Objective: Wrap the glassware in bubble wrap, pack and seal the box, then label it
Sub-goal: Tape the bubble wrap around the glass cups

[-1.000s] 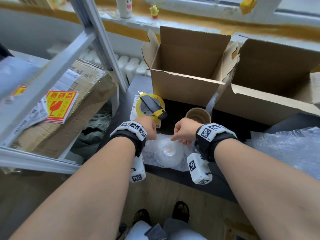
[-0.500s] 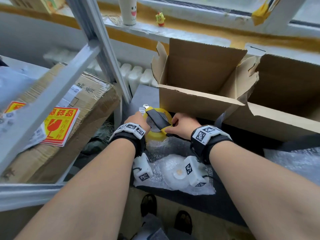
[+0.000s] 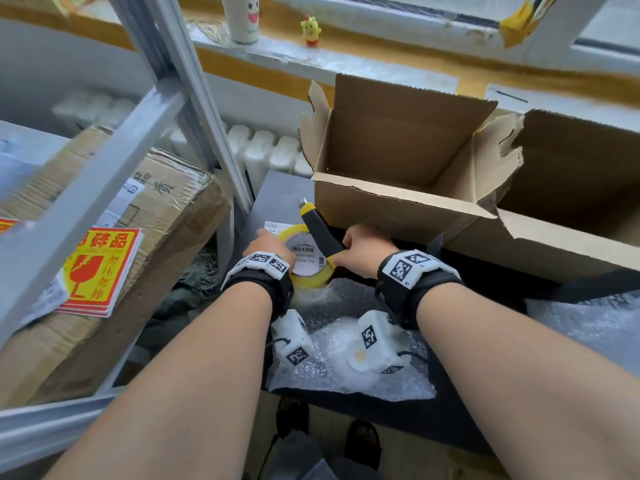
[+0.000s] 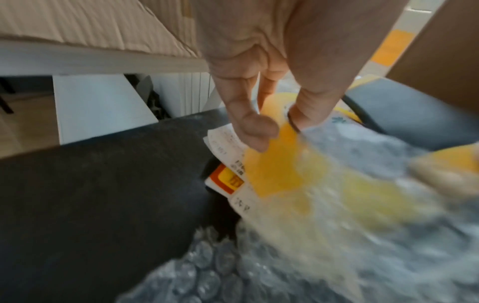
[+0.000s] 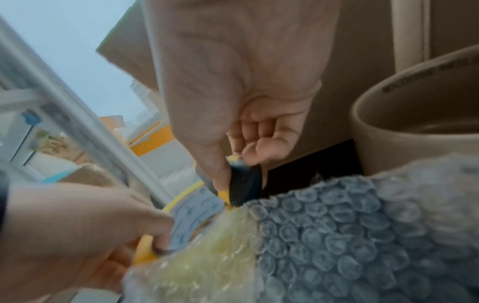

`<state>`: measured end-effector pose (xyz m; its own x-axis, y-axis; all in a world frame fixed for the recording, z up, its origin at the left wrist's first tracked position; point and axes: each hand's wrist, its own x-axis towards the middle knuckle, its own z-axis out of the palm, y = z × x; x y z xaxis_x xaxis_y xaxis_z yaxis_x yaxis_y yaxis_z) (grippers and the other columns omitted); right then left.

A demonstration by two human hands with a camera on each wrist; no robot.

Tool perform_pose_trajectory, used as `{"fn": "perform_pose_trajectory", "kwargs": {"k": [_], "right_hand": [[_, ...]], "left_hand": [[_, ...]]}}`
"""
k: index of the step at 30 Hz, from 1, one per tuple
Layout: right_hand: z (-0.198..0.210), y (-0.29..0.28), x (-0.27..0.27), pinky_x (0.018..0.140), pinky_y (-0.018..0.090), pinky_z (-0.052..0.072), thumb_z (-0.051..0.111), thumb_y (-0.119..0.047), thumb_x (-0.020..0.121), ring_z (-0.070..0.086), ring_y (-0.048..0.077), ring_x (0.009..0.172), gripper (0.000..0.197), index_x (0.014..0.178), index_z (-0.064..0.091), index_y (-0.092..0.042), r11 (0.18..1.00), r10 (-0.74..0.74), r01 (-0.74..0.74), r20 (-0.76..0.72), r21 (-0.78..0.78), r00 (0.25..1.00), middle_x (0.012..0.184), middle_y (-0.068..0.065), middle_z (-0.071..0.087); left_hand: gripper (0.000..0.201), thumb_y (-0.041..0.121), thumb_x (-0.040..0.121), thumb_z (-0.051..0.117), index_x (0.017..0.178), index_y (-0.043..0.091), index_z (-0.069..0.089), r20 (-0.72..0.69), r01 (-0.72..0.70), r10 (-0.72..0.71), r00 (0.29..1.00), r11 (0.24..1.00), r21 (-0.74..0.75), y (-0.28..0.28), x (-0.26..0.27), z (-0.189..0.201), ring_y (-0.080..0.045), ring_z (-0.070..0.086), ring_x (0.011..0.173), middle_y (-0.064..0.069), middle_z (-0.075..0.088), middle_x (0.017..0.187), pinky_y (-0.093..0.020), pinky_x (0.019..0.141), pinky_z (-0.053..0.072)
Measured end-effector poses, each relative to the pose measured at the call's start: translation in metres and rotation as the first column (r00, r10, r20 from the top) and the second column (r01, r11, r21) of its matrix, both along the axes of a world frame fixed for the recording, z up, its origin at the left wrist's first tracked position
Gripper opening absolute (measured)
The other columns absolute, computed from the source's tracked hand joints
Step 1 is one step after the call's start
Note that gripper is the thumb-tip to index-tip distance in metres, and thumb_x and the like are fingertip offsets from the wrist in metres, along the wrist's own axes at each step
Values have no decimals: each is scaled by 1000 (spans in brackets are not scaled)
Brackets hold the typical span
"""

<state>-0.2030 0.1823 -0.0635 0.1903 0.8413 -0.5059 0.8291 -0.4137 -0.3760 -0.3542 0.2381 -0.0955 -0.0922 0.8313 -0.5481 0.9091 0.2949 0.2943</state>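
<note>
We see soft daylight from the far window (image 3: 433, 8), with no hard shadows or glare on the cardboard box (image 3: 398, 168). Our head view bends straight lines at its edges. Both wrist views are smeared, especially the near bubble wrap (image 4: 337, 246).

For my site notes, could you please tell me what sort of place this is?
Probably a small packing or shipping corner by a window: open cardboard boxes, red and yellow fragile stickers on a sealed carton, and a yellow tape roll beside bubble wrap.
</note>
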Motion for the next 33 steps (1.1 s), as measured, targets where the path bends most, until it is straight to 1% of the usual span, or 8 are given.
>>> {"fn": "perform_pose_trajectory", "kwargs": {"k": [5, 8, 13, 19, 21, 26, 30, 33], "right_hand": [[7, -4, 6, 60, 29, 42, 57, -41, 88, 57, 27, 69, 34, 84, 61, -8, 998, -41, 40, -20, -52, 999, 73, 7, 57], [1, -3, 7, 58, 30, 44, 55, -29, 91, 55, 26, 64, 22, 85, 56, -8, 988, -85, 84, -2, -126, 996, 73, 7, 54], [-9, -5, 1, 56, 30, 44, 54, -19, 93, 51, 21, 56, 15, 86, 56, -6, 970, -19, 47, 116, -239, 993, 68, 6, 54], [-14, -4, 3, 78, 37, 56, 49, -16, 97, 65, 30, 81, 16, 100, 58, -3, 971, -84, 96, 66, -219, 994, 85, 10, 59], [-16, -3, 4, 83, 41, 56, 48, -14, 97, 65, 32, 82, 22, 109, 58, 1, 969, -111, 115, 28, -217, 993, 88, 13, 61], [-16, 1, 1, 77, 37, 54, 48, -14, 96, 60, 30, 74, 16, 90, 56, -2, 962, -133, 138, 37, -236, 990, 70, 10, 55], [-16, 1, 2, 75, 37, 54, 47, -13, 96, 59, 30, 76, 16, 105, 57, -4, 961, -132, 134, 25, -241, 991, 80, 11, 56], [-17, 0, 6, 81, 39, 57, 53, -13, 95, 66, 29, 77, 23, 112, 60, 1, 955, -166, 164, 12, -247, 986, 88, 13, 65]], "left_hand": [[57, 19, 85, 62, 131, 0, 33, 71, -132, 127, 989, 989, 67, 4, -14, 13, -39, 57, 110, -22, 56, 124, -40, 83, 46], [62, 17, 82, 59, 134, 0, 29, 131, -195, 186, 974, 979, 56, 5, -21, 19, -38, 57, 106, -21, 55, 122, -39, 81, 47], [13, 13, 80, 53, 87, 3, 53, 250, -217, 220, 943, 975, -40, 7, -30, 21, -27, 48, 60, -16, 52, 76, -29, 58, 35], [19, 3, 75, 53, 93, -3, 55, 385, -199, 266, 884, 958, -206, 1, -29, 18, -23, 48, 28, -15, 54, 67, -16, 35, 34], [19, 6, 73, 54, 90, -1, 57, 401, -214, 280, 872, 956, -202, 0, -27, 17, -21, 46, 28, -13, 54, 63, -15, 37, 33], [21, 5, 69, 55, 89, 1, 58, 418, -235, 317, 852, 943, -237, 1, -25, 20, -20, 42, 27, -10, 51, 61, -18, 43, 34], [22, 8, 66, 61, 86, 4, 55, 403, -199, 258, 878, 963, -182, 6, -23, 20, -28, 46, 54, -21, 53, 71, -24, 51, 40], [19, 10, 77, 68, 94, 6, 60, 411, -149, 184, 893, 982, -116, 9, -22, 17, -32, 59, 86, -18, 63, 98, -40, 82, 52]]}}
